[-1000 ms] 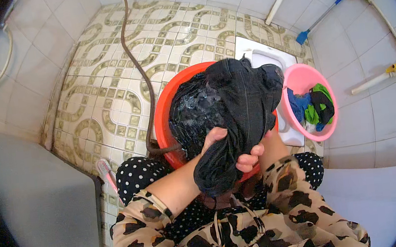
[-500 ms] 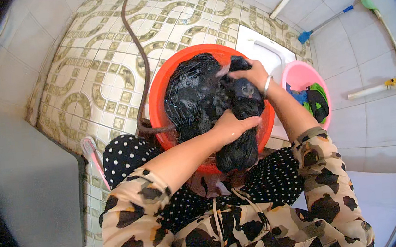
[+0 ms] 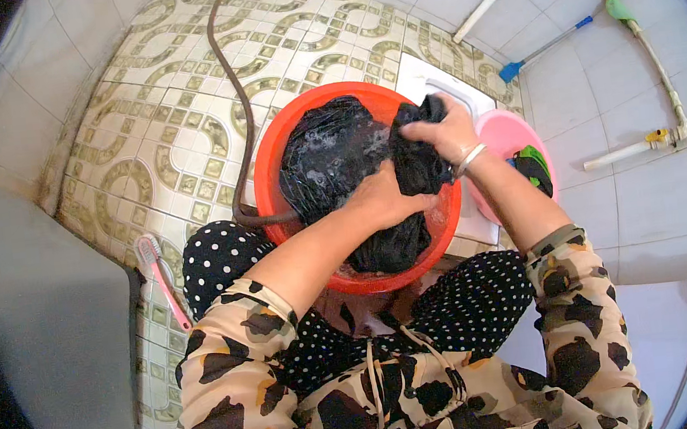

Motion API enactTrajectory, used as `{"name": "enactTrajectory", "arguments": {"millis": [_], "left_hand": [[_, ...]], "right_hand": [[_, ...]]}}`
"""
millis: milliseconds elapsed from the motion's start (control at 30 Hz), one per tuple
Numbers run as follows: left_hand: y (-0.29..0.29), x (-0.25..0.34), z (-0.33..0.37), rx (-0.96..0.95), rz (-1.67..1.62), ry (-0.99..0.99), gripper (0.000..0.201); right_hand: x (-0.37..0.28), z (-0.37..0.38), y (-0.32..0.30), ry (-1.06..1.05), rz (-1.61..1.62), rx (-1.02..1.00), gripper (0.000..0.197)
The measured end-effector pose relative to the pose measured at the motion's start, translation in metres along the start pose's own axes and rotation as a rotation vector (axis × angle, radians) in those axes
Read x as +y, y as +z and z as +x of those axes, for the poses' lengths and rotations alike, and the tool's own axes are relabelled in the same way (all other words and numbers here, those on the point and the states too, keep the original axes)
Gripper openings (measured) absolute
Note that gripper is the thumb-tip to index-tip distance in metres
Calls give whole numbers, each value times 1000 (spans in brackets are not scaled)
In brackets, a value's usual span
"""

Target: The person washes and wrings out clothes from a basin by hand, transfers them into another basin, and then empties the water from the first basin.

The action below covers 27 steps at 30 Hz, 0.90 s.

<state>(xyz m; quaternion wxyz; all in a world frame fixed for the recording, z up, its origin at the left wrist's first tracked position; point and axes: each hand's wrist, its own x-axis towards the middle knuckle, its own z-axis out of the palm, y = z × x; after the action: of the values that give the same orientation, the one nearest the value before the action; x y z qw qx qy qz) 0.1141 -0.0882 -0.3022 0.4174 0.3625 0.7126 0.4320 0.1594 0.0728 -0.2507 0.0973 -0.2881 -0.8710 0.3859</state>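
A black wet garment (image 3: 322,166) fills much of the red basin (image 3: 266,185), its far-left part glossy with suds and water. My right hand (image 3: 451,136) grips a bunched section of it above the basin's right side. My left hand (image 3: 388,197) is closed on the same cloth, lower and nearer to me, its fingers partly hidden. Between the hands the cloth is gathered up, and another lump of it sags toward the near rim. I cannot tell whether the black cloth is a single piece.
A pink basin (image 3: 495,127) with green, blue and black cloth stands at the right, by a white floor fixture (image 3: 434,79). A brown hose (image 3: 239,83) runs into the red basin. Left lies a pink-handled brush (image 3: 148,250); a white pipe (image 3: 618,155) juts from the right wall.
My right hand has bunched up more cloth between the hands. The near lump of cloth has shifted left and away from the near rim. The whole view has shifted slightly.
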Motion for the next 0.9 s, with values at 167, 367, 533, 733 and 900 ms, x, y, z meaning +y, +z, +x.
{"name": "enactTrajectory", "arguments": {"millis": [167,367,533,733,900], "left_hand": [[-48,27,-15,-146,-1069,188,63],[-47,13,6,-302,-1212,-407,88],[-54,11,7,-417,-1577,-34,87],[-51,5,13,-206,-1679,-5,66],[-50,24,2,-168,-1670,130,55]], "right_hand": [[-84,-10,-48,-350,319,312,36],[-144,-50,-60,-1216,-217,324,35],[-137,-81,-39,-1197,-27,151,34],[-110,-99,-36,-915,699,283,46],[-21,-96,-67,-454,702,639,46]]}}
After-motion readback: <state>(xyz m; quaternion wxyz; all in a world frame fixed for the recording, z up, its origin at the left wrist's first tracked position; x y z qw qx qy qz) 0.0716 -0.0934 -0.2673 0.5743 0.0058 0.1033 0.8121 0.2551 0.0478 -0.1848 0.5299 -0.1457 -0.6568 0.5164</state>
